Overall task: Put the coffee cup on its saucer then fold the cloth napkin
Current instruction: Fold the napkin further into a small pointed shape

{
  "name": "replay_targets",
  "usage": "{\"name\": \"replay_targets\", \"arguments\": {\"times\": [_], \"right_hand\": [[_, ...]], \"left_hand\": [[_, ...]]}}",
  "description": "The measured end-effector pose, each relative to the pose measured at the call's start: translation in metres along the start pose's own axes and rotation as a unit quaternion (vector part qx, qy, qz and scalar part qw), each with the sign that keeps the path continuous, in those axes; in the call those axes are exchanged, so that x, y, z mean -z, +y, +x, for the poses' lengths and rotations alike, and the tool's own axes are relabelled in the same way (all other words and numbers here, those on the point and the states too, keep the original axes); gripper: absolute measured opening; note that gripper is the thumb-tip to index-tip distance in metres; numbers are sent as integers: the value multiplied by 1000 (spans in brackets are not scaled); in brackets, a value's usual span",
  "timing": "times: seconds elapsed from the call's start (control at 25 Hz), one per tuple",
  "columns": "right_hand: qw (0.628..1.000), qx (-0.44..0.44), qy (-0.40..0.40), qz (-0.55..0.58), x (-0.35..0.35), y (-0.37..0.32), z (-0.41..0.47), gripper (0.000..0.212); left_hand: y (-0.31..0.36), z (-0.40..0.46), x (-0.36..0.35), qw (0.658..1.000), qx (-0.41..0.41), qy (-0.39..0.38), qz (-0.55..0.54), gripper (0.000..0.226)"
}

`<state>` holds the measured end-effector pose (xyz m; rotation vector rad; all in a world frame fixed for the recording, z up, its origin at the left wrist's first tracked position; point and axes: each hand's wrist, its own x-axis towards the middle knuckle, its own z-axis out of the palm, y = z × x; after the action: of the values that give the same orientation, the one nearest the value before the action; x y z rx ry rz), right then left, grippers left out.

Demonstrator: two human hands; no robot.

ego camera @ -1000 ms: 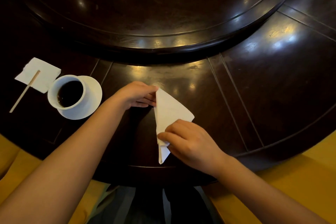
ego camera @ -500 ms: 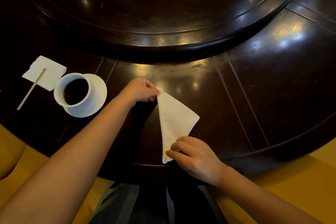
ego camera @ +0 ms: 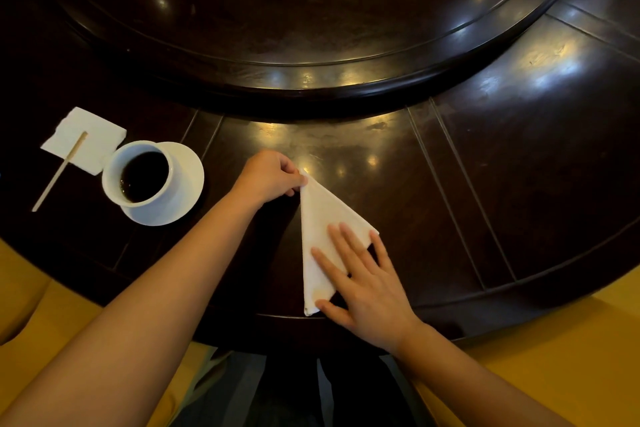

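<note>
Cup [ego camera: 143, 177]: on saucer [ego camera: 187, 180], left of napkin | Napkin [ego camera: 323, 218]: triangle on worktop [ego camera: 485, 184] | My left hand [ego camera: 268, 177]: pinching far tip | My right hand [ego camera: 367, 282]: flat, pressing near end | Step: creasing | Next: probably another fold.

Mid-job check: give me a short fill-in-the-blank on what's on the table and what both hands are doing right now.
1. The coffee cup stands on its ____.
2. The left hand pinches the far ____ of the cloth napkin.
3. The right hand lies ____ on the napkin, fingers straight.
4. The wooden stirrer rests partly on a ____ napkin.

Missing: saucer; corner; flat; paper
</note>
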<state>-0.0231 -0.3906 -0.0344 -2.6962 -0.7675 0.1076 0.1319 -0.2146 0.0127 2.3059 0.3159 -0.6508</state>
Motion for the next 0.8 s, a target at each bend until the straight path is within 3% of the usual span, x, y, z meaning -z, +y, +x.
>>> {"name": "replay_targets", "arguments": {"times": [0.2, 0.32, 0.4, 0.52, 0.72, 0.8], "right_hand": [[996, -69, -48, -21, -2, 4, 3, 76], [994, -88, -53, -29, -2, 2, 5, 78], [995, -85, -47, -17, -2, 2, 5, 79], [994, -100, -35, -13, -2, 6, -2, 74], [991, -103, -59, -55, 7, 22, -14, 63], [991, -99, -59, -69, 9, 22, -13, 61]], "left_hand": [[-2, -5, -6, 998, -34, 47, 40, 11], [-8, -23, -32, 957, -199, 169, 125, 32], [-20, -38, -55, 930, -283, 117, 201, 50], [-44, -42, -74, 929, -258, 63, 256, 54], [-36, -44, -91, 891, -227, 130, 372, 61], [-36, -60, -104, 890, -213, 146, 376, 63]]}}
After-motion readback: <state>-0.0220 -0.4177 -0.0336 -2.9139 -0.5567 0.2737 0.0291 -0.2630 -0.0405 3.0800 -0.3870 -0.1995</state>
